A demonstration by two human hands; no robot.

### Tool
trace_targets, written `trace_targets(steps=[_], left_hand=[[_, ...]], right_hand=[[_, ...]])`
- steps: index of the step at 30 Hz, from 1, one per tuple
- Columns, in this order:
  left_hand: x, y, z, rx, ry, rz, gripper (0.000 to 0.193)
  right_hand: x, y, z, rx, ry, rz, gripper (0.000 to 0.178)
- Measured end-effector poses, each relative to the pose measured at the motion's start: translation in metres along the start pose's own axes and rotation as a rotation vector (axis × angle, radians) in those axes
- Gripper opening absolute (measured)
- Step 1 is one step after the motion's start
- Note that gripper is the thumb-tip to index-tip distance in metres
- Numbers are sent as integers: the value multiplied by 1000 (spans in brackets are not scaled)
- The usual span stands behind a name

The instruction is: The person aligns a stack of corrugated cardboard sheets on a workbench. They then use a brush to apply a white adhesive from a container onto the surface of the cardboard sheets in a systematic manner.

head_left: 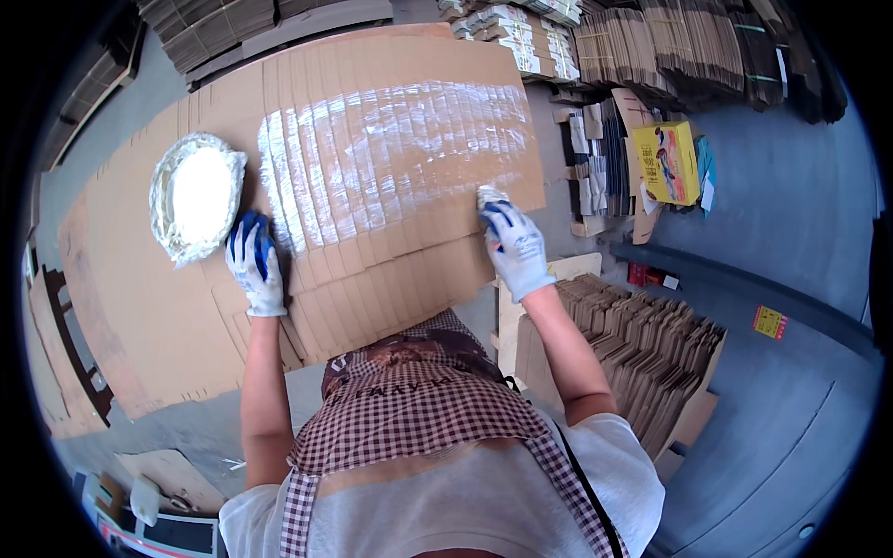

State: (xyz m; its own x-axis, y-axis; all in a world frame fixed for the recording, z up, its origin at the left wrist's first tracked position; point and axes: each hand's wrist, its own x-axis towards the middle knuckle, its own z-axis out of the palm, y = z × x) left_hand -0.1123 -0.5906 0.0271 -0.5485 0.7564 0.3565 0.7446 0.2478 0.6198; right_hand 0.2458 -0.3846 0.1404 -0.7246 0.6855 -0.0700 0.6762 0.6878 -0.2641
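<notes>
Overlapped cardboard sheets [437, 195] lie fanned in narrow steps, with shiny white wet streaks, apparently glue, across their upper part. My right hand [516, 249], in a white glove with blue palm coating, is closed on a small white brush-like pad [490, 196] at the right edge of the sheets. My left hand [253, 268], gloved the same way, rests with fingers stretched out along the sheets' left edge. Just beyond it stands a round tub [167, 226] lined with crumpled film, holding bright white contents. How the right fingers grip the pad is partly hidden.
A large cardboard sheet [121, 307] covers the work surface underneath. Cardboard bundles [642, 51] stand at the back right, and more stacked pieces [642, 339] sit beside my right arm. A yellow box [666, 164] lies further right. A dark rail [744, 279] crosses the floor.
</notes>
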Motion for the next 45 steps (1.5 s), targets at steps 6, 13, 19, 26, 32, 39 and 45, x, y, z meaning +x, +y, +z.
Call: trace_targets(steps=[6, 13, 19, 26, 32, 39, 45], left_hand=[[-5, 150, 58, -161, -665, 607, 43], [-39, 189, 128, -152, -705, 408, 46], [-39, 189, 133, -128, -715, 380, 46], [-41, 199, 135, -105, -694, 336, 43], [-37, 238, 161, -110, -757, 480, 48], [-31, 257, 202, -129, -788, 399, 51], [-28, 255, 207, -133, -779, 440, 48]], right_hand=[[15, -32, 21, 124, -58, -278, 37], [23, 32, -1, 26, -292, -127, 37], [14, 26, 17, 140, -194, -454, 37], [12, 124, 4, 88, -105, -169, 27], [-2, 118, -5, 164, -145, -226, 35], [4, 187, 1, 97, -149, 69, 33], [-11, 160, 12, 121, -55, -249, 32]])
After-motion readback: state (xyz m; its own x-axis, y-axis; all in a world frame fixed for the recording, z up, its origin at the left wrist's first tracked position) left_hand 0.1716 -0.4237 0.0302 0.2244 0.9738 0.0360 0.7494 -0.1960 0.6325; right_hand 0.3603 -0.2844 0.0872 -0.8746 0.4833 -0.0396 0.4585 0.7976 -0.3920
